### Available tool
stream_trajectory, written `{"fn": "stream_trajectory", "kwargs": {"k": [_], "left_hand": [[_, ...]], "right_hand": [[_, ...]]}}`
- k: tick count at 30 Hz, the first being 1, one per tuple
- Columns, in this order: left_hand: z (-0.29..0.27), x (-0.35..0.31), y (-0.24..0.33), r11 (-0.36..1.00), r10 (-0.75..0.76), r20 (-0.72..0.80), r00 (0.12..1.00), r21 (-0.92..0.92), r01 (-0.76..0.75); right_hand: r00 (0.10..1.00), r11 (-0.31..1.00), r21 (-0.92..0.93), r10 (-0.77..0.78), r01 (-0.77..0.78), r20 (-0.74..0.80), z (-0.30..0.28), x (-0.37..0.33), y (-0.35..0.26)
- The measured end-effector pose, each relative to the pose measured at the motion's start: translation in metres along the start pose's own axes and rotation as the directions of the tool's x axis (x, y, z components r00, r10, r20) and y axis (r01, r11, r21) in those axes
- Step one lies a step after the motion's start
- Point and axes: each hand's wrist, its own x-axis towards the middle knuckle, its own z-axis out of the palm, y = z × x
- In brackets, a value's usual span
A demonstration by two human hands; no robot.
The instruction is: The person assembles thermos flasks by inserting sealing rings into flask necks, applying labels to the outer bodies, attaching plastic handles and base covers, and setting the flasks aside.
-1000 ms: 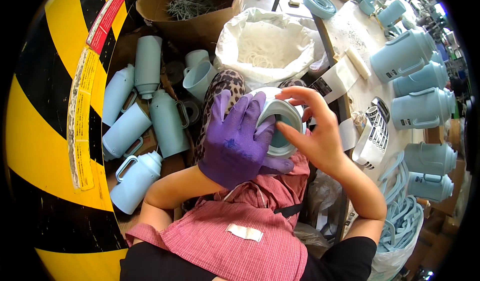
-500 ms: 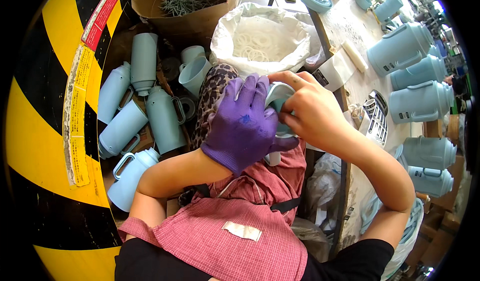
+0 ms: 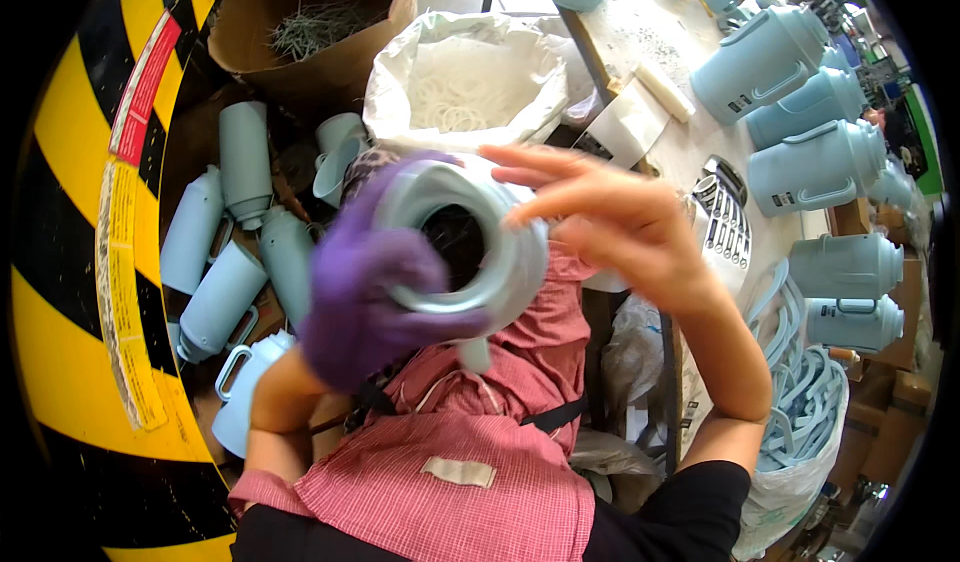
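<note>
Your gloved left hand (image 3: 352, 297) grips the flask shell (image 3: 519, 280) at nine o'clock while your half-open right hand (image 3: 628, 230) overlaps two o'clock, contact unclear.

No wording can be made out surely. At the left of the frame, a red sticker (image 3: 142, 97) with pale print sits above a yellow sticker (image 3: 132, 292) with rows of small dark print, both on a black-and-yellow striped panel (image 3: 60, 207). Toward the upper right, two light blue jugs (image 3: 750, 57) bear small dark-and-white labels (image 3: 783, 199). Right of centre, a white sheet (image 3: 722, 224) carries repeated black printed shapes.
</note>
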Motion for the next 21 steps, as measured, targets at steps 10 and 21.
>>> {"fn": "stream_trajectory", "kwargs": {"k": [10, 21], "left_hand": [[0.020, 0.079, -0.174, 0.687, -0.478, 0.162, 0.863, 0.682, 0.252], [0.237, 0.227, -0.280, 0.748, -0.508, 0.781, 0.363, 0.191, 0.636]], "right_hand": [[0.699, 0.364, -0.597, 0.350, -0.715, -0.624, -0.319, -0.033, 0.216], [0.631, 0.161, -0.663, 0.530, -0.731, -0.566, -0.363, -0.009, 0.219]]}}
